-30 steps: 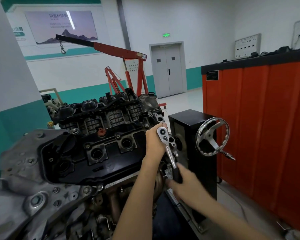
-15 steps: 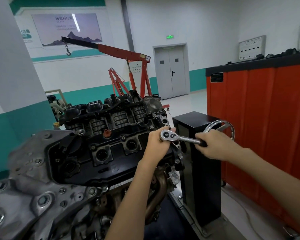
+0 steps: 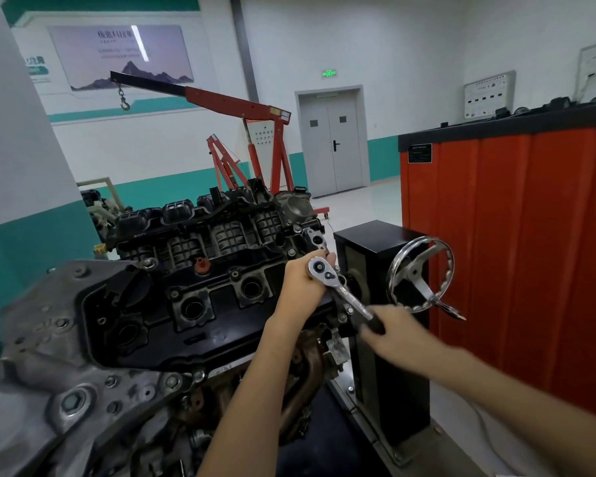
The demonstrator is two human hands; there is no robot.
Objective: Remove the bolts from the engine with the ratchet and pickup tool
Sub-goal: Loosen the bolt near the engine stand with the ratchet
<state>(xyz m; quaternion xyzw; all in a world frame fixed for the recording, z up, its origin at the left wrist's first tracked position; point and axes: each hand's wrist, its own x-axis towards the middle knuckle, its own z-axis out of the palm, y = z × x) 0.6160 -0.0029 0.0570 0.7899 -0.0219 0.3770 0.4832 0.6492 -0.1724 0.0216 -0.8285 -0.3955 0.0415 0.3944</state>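
Our right hand (image 3: pixel 391 333), blurred, wraps the black grip of the ratchet (image 3: pixel 344 294). Our left hand (image 3: pixel 301 282) cups its round chrome head against the right end of the engine (image 3: pixel 203 315), on its glossy black cover. The knurled handle now slants down-right; half a second ago it lay nearly level. Behind stand a chrome handwheel (image 3: pixel 414 270) and a red panelled cabinet (image 3: pixel 530 253).

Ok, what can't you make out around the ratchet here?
Bolt and socket: in the head view, hidden under the ratchet head and the left hand.
Right hand: its fingers on the handle are blurred by motion.
Pickup tool: not seen anywhere in the frame.
Engine: lower left cut off by the picture's edge.
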